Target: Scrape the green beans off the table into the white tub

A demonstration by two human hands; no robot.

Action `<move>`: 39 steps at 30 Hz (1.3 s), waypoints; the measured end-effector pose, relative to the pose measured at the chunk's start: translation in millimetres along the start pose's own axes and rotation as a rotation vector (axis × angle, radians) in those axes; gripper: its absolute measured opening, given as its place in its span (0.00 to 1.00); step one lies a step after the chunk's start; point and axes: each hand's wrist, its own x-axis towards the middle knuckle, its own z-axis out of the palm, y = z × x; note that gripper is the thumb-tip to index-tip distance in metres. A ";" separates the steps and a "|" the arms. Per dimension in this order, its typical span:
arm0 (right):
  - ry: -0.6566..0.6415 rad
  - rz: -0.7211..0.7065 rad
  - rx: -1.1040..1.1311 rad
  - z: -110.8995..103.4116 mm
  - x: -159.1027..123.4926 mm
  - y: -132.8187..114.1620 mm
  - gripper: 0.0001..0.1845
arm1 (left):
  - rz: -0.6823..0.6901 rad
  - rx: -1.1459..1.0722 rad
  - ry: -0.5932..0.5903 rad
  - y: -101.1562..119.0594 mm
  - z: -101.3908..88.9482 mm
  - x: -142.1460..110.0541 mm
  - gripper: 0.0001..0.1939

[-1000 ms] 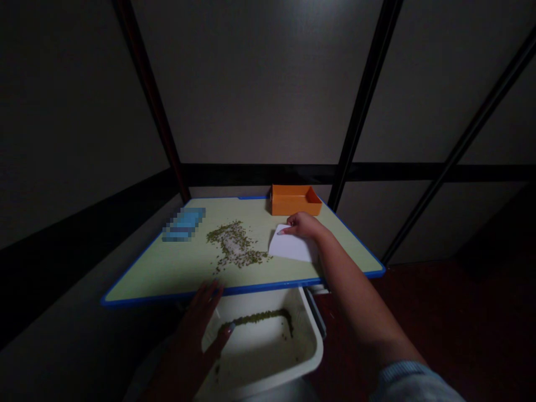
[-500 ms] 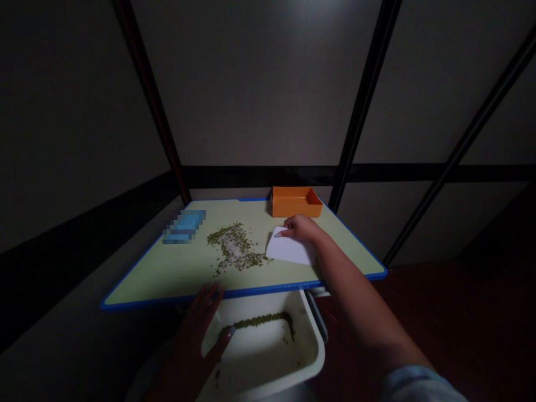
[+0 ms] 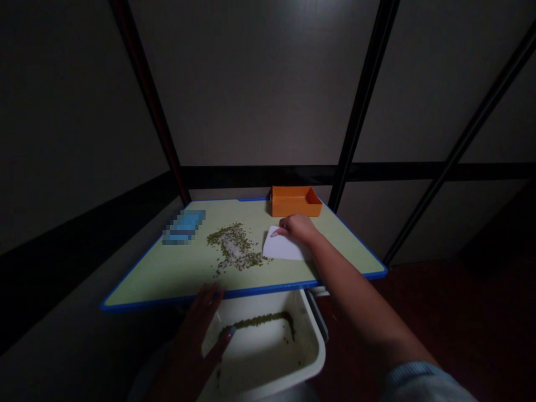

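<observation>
Green grains are seen in the head view spread in a loose patch on the table, left of its middle, with something whitish mixed into the centre of the patch. A white sheet of paper is held by the right hand, pinched between thumb and fingers at its upper part, just right of the patch. Compared with a second ago, the paper has been shifted a little to the left, so that its left edge is brought up close to the nearest grains; a few strays are seen right by its lower left corner, though whether they are touched cannot be told. The patch itself is left much as it was, so the shift seems to count as an approach to the grains rather than a gathering of them.

The left hand is kept at the left side of a white tub below the table's near edge, fingers spread and thumb over the inside; whether the tub is gripped cannot be told. More grains are lined along the tub's far inner side. An orange box is placed at the table's far right, and a blurred blue thing at the left.
</observation>
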 end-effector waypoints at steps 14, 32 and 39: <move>-0.017 -0.074 -0.068 0.2 2.3 -1.5 0.31 | 0.018 0.014 0.020 0.0 1.4 2.4 0.32; -0.030 -0.157 -0.074 -0.1 -0.2 -2.4 0.40 | 0.033 0.032 -0.009 -5.7 3.7 -0.4 0.33; -0.017 -0.188 -0.068 -1.1 -2.0 -5.0 0.40 | 0.036 0.015 -0.019 -1.9 1.2 0.9 0.33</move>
